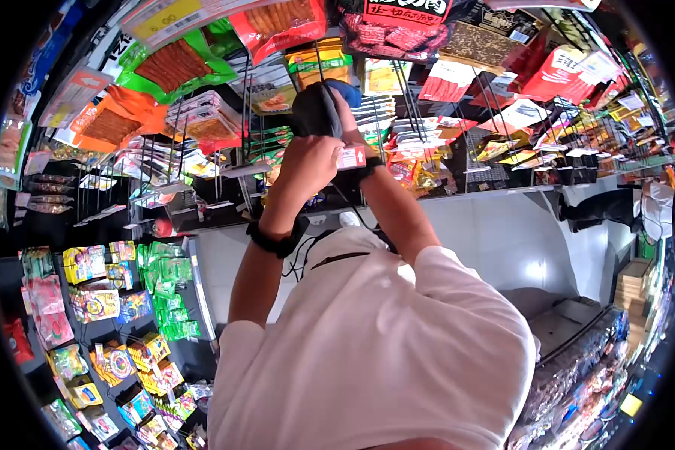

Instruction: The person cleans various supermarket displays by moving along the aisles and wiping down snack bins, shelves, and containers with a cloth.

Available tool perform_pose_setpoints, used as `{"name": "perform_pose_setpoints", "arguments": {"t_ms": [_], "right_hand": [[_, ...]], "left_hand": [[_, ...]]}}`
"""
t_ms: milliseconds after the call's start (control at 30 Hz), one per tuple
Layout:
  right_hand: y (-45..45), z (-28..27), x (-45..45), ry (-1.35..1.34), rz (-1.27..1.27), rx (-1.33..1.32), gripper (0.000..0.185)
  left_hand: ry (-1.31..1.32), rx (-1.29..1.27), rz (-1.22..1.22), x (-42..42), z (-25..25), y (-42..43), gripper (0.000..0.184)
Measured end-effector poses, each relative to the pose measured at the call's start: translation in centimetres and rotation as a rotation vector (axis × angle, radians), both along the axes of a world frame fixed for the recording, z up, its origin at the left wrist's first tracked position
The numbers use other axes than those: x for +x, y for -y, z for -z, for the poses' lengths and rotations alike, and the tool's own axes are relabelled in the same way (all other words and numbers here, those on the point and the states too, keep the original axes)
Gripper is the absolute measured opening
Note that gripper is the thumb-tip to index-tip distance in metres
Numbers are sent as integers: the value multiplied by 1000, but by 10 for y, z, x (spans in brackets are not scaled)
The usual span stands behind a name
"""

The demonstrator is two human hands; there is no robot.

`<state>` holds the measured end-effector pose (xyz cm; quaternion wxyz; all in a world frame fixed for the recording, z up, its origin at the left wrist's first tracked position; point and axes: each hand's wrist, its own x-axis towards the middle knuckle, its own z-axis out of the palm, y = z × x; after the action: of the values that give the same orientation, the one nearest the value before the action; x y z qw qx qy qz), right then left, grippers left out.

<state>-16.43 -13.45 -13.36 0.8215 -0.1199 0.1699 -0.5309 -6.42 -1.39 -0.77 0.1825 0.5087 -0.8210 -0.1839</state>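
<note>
My left hand [312, 163] is closed at the front of a hanging rack, its fingertips against a small red-and-white price tag [351, 157] with an arrow on it. Just beyond it, my right hand [346, 114] is wrapped round a dark, rounded object [313, 110], whose kind I cannot make out. Something blue [348, 91] shows beside that hand, and its fingers are partly hidden. Both wrists wear black bands. Behind the hands hang a yellow-and-green snack packet [316, 61] and stacks of thin packets on metal hooks.
Bagged snacks hang above, among them a green bag [174, 66] and an orange bag [116, 118]. Metal hooks stick out toward me. A lower left display [97, 304] holds colourful packets. At right are another person's dark-clothed legs [604, 208] and wooden crates [631, 283].
</note>
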Motion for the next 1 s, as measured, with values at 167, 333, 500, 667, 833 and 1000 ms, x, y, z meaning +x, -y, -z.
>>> {"name": "perform_pose_setpoints", "arguments": {"t_ms": [167,333,500,667,833,1000], "right_hand": [[-70,48,-33,-171,10,-501,45],[-126,43,-66,-175,40,124,35],[-133,84,-132,-272,284,163,58],[-115,40,-180,-88,279,30,53],[-86,46,-231,-826,276,-432,42],[-83,-11,-227,-328,-3,-120,40]], "left_hand": [[82,-25,-12,2,8,2,16],[111,47,-26,-1,-1,5,20],[126,-77,-32,-6,4,3,18],[167,-75,-38,-6,-7,-12,21],[235,-242,-109,-15,-4,-15,27],[96,-301,-173,-87,-29,-27,50]]}}
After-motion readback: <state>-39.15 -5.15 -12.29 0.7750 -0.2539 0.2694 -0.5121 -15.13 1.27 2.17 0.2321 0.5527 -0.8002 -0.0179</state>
